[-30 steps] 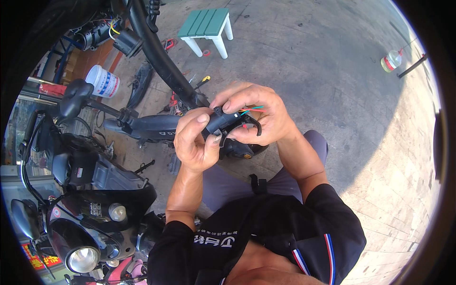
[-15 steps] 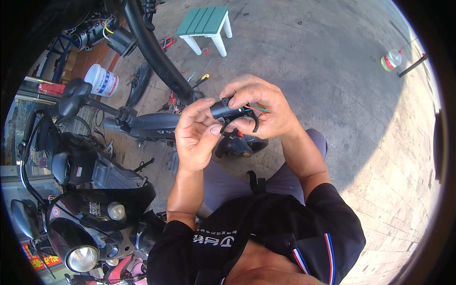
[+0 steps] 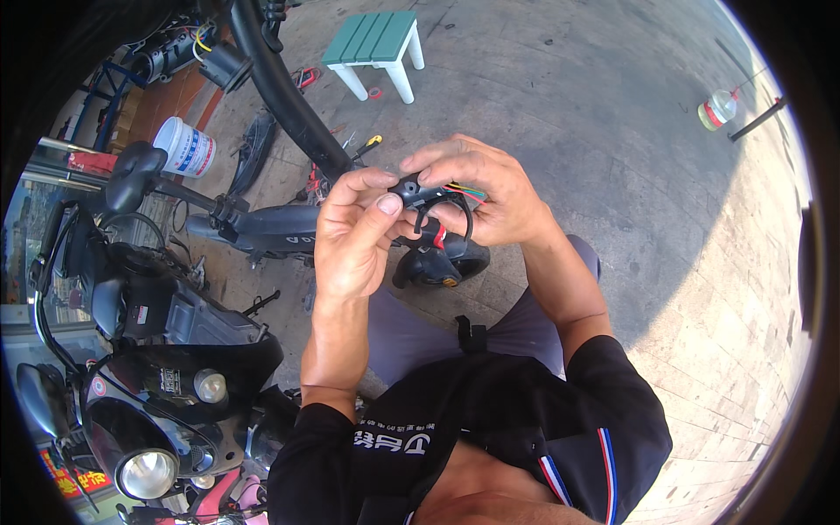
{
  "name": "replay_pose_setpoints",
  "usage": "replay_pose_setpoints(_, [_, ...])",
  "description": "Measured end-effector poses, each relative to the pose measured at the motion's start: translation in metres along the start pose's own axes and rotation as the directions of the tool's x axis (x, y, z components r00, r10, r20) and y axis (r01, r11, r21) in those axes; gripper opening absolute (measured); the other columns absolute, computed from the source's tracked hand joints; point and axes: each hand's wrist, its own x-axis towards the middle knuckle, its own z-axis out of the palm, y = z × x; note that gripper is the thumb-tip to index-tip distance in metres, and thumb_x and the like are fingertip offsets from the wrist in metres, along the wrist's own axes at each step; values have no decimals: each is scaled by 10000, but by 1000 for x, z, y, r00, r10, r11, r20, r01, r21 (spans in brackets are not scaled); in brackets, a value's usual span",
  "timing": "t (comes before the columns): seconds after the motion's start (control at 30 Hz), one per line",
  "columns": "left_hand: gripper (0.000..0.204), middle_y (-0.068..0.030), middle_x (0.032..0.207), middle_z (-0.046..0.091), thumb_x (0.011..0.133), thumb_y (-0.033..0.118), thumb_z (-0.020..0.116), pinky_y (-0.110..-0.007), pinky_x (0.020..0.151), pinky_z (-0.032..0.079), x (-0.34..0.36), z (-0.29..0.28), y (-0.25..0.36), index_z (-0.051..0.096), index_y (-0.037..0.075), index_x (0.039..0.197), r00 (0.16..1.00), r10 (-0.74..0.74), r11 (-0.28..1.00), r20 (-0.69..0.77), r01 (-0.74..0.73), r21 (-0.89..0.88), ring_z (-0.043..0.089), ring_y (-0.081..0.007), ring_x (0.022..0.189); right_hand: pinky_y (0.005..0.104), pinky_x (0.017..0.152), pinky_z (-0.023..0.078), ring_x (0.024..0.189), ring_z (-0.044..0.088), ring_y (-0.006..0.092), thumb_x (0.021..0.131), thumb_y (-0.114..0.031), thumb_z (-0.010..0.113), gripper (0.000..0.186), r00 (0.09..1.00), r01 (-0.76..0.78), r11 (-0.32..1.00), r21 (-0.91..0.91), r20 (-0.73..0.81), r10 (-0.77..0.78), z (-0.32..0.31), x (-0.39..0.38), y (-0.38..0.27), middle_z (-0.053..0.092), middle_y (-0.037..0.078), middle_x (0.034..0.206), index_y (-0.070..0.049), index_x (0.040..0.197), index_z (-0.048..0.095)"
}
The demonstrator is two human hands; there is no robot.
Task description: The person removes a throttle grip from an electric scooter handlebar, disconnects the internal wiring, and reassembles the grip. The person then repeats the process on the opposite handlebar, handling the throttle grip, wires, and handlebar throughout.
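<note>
Between my two hands, in front of my chest, is a small black part with coloured wires (image 3: 408,189). It has a rounded body and curved hook-like arms, and its exact kind is not clear. My left hand (image 3: 352,229) grips its left end, with the thumb pressed on the front and the fingers behind. My right hand (image 3: 490,188) pinches the other end from above, fingers curled over it. Red, green and yellow wires (image 3: 465,192) stick out by the right fingers. Some of the part is hidden behind my fingertips.
A black bicycle-like frame (image 3: 293,122) with a saddle (image 3: 136,175) stands beyond and left of my hands. A black scooter (image 3: 166,394) is at my left. Farther off are a green-topped stool (image 3: 372,39), a white bucket (image 3: 184,147) and a yellow-handled screwdriver (image 3: 372,143). A plastic jug (image 3: 717,111) stands far right.
The black part has turned in my fingers, so its rounded end now faces up more. My left thumb has moved up onto its body. Both hands have shifted slightly left.
</note>
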Motion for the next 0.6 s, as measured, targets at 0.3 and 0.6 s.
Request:
replay_pose_setpoints(0.3, [218,-106,992,653,894,-22,634,-278,767,548,-1,0,-3,586,13,1104,983,185,968,-10,-181,171,652,-150,867,441,999,457,1211,542,288,723,-329,808,804,973,-232,913,336,79,218,-8,-9,-7,515,185,1346,-15,1373,454])
replay_pose_setpoints(0.6, [397,-154,1250,574,879,-63,619,-295,913,494,-8,11,-11,521,-27,1262,926,376,846,35,-359,395,597,-182,1070,374,912,518,1066,647,264,792,17,686,387,949,-267,890,370,-60,310,4,-10,-10,664,138,1140,-7,1174,627])
